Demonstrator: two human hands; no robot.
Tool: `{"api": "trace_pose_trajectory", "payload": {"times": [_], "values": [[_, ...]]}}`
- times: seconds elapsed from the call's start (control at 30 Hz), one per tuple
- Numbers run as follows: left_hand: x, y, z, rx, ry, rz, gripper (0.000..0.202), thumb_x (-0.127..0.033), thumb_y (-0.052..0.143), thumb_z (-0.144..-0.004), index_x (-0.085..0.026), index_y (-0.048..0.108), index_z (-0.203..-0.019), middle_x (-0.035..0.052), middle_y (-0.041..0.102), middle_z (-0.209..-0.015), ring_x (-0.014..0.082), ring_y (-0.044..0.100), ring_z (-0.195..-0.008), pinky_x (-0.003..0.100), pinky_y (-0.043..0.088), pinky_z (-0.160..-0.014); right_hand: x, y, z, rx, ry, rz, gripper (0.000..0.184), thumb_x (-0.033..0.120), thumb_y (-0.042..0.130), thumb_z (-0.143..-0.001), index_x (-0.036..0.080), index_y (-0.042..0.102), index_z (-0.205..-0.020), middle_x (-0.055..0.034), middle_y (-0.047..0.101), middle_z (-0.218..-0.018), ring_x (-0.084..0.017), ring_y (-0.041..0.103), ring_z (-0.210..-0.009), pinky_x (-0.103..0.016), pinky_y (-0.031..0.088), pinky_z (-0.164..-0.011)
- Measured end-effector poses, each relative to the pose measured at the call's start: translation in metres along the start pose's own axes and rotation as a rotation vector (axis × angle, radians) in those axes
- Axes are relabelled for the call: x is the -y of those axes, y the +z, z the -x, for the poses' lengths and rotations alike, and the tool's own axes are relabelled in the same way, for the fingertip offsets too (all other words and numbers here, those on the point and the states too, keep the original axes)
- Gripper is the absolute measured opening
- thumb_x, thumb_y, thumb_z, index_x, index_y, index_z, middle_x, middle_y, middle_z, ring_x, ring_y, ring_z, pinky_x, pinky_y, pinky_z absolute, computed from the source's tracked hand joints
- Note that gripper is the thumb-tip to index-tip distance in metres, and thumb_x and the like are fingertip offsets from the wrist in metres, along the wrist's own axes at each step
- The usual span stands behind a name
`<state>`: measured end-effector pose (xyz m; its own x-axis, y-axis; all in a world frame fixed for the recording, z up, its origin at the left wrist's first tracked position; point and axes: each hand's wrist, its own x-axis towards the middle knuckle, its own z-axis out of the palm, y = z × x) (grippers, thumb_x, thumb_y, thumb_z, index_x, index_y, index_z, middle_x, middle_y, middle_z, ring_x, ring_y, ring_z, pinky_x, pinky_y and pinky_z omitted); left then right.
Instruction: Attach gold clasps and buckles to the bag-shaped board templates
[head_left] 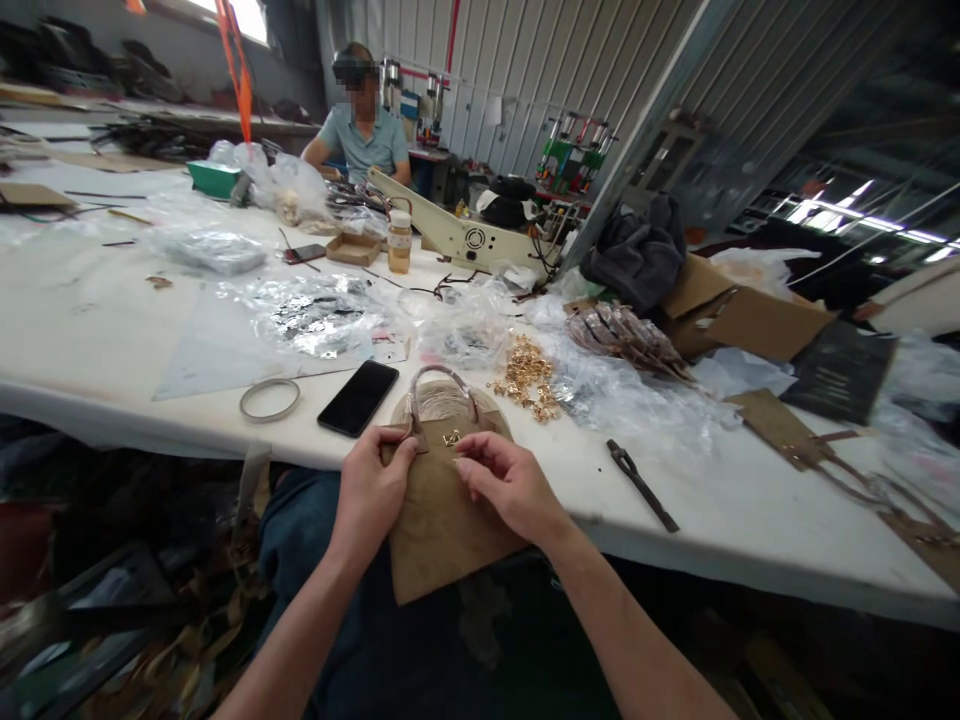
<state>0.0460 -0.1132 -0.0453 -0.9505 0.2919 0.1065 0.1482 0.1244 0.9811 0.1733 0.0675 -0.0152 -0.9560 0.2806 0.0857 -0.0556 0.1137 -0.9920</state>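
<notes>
A brown bag panel [442,520] hangs over the table's front edge, its wrapped handle [441,372] arching at the top. My left hand [373,478] pinches the panel's upper left edge by the handle's base. Over the panel's right side, my right hand [510,482] has thumb and fingertips drawn together; whatever is between them is too small to make out. A few small gold fittings [451,438] lie on the panel between my hands. Beyond the handle, to the right, a pile of gold fittings [529,375] sits on the table.
A black phone [358,398] and a tape roll [270,399] lie left of the panel. A dark metal tool [641,485] rests to the right, near more brown panels [795,430]. Clear plastic bags [322,315] spread behind. Across the table sits another person [364,140].
</notes>
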Motion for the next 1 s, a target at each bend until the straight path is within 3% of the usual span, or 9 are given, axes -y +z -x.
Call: {"api": "trace_pose_trajectory", "payload": {"times": [0.1, 0.27, 0.43, 0.53, 0.6, 0.73, 0.8, 0.87, 1.0], "values": [[-0.002, -0.004, 0.001, 0.033, 0.001, -0.026, 0.027, -0.047, 0.070, -0.096, -0.020, 0.071, -0.097, 0.0051, 0.074, -0.091, 0.0258, 0.067, -0.088, 0.036, 0.050, -0.084, -0.012, 0.010, -0.003, -0.050, 0.035, -0.054, 0.043, 0.054, 0.089, -0.100, 0.017, 0.078, -0.120, -0.0027, 0.071, -0.084, -0.018, 0.064, -0.067, -0.026, 0.054, -0.064], [-0.008, -0.008, 0.002, 0.111, 0.014, -0.005, 0.032, -0.051, 0.057, -0.105, -0.022, 0.059, -0.091, 0.0011, 0.062, -0.083, 0.0218, 0.057, -0.081, 0.032, 0.044, -0.074, -0.014, 0.002, -0.006, -0.049, 0.089, -0.098, 0.049, 0.055, 0.097, -0.094, 0.016, 0.081, -0.119, -0.0057, 0.075, -0.090, -0.019, 0.069, -0.074, -0.028, 0.061, -0.072], [-0.008, -0.012, 0.004, 0.190, -0.031, 0.163, 0.043, -0.058, 0.078, -0.095, -0.022, 0.054, -0.096, -0.0008, 0.061, -0.088, 0.0195, 0.056, -0.083, 0.027, 0.043, -0.071, -0.010, 0.005, -0.007, -0.026, 0.098, -0.127, 0.054, 0.055, 0.101, -0.089, 0.016, 0.082, -0.121, -0.0067, 0.077, -0.095, -0.020, 0.070, -0.079, -0.028, 0.064, -0.074], [-0.003, -0.011, 0.008, 0.125, -0.056, 0.260, 0.035, -0.050, 0.075, -0.098, -0.023, 0.053, -0.098, -0.0019, 0.059, -0.088, 0.0171, 0.056, -0.082, 0.025, 0.045, -0.073, -0.010, 0.008, -0.007, -0.043, 0.107, -0.094, 0.052, 0.055, 0.102, -0.087, 0.015, 0.085, -0.115, -0.0083, 0.078, -0.094, -0.021, 0.072, -0.079, -0.028, 0.065, -0.075], [0.001, -0.009, 0.011, 0.052, -0.099, 0.320, 0.032, -0.046, 0.075, -0.098, -0.022, 0.060, -0.112, -0.0004, 0.065, -0.094, 0.0176, 0.062, -0.085, 0.026, 0.050, -0.078, -0.010, 0.009, -0.007, -0.061, 0.112, -0.071, 0.053, 0.057, 0.103, -0.086, 0.014, 0.087, -0.112, -0.0095, 0.079, -0.093, -0.022, 0.074, -0.080, -0.029, 0.066, -0.076], [0.003, -0.003, 0.020, -0.048, -0.238, 0.558, 0.068, -0.043, 0.086, -0.093, -0.023, 0.058, -0.151, 0.0078, 0.077, -0.122, 0.0230, 0.075, -0.106, 0.030, 0.059, -0.091, -0.006, 0.014, -0.006, -0.076, 0.131, -0.016, 0.053, 0.059, 0.103, -0.083, 0.015, 0.089, -0.109, -0.0108, 0.080, -0.091, -0.027, 0.079, -0.082, -0.034, 0.070, -0.078], [0.000, 0.001, 0.024, -0.004, -0.342, 0.711, 0.070, -0.047, 0.091, -0.089, -0.018, 0.065, -0.147, 0.0123, 0.079, -0.124, 0.0277, 0.078, -0.111, 0.033, 0.062, -0.094, 0.000, 0.018, -0.005, -0.096, 0.109, 0.040, 0.049, 0.058, 0.100, -0.086, 0.016, 0.089, -0.108, -0.0109, 0.080, -0.091, -0.030, 0.080, -0.083, -0.037, 0.071, -0.079], [-0.006, 0.005, 0.027, 0.071, -0.430, 0.852, 0.066, -0.054, 0.094, -0.085, -0.012, 0.074, -0.132, 0.0157, 0.082, -0.114, 0.0326, 0.080, -0.107, 0.039, 0.066, -0.093, 0.006, 0.024, -0.007, -0.129, 0.047, 0.117, 0.042, 0.054, 0.095, -0.091, 0.018, 0.089, -0.111, -0.0100, 0.081, -0.093, -0.031, 0.081, -0.083, -0.039, 0.072, -0.079], [-0.017, 0.010, 0.030, 0.066, -0.442, 0.961, 0.061, -0.059, 0.098, -0.080, -0.011, 0.080, -0.113, 0.0153, 0.083, -0.099, 0.0346, 0.082, -0.100, 0.041, 0.069, -0.090, 0.016, 0.037, -0.018, -0.174, -0.095, 0.238, 0.027, 0.044, 0.085, -0.100, 0.023, 0.088, -0.117, -0.0074, 0.082, -0.102, -0.030, 0.082, -0.087, -0.038, 0.072, -0.080]]}}
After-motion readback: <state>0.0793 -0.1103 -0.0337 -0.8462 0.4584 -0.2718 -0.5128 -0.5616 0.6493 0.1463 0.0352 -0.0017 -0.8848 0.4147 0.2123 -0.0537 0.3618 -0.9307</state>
